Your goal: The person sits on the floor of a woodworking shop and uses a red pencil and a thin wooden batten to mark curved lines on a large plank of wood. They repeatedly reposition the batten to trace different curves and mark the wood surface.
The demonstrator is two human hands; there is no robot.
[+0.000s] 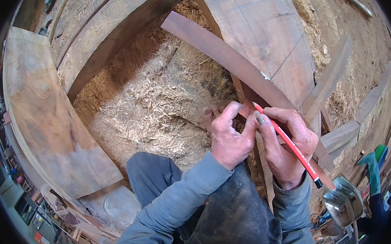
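Note:
My right hand (290, 145) grips a red pencil (298, 152) with a black, white-banded end, which points down to the right. The pencil's other end meets the fingertips of my left hand (233, 136). Between my left thumb and fingers is a small flat reddish-brown piece (247, 108); its kind is not clear. Just beyond both hands, a long curved brown wooden strip (219, 53) slants from upper left to lower right. Its lower part passes behind my right hand. Both hands are closed, above my knee.
Wood shavings (142, 104) cover the ground ahead. A broad board with drawn lines (267, 31) lies at the top, a curved plank (53, 120) at left, and a thick curved timber (115, 28) beyond it. Wooden pieces (330, 77) and a shiny squarish container (343, 202) are at right.

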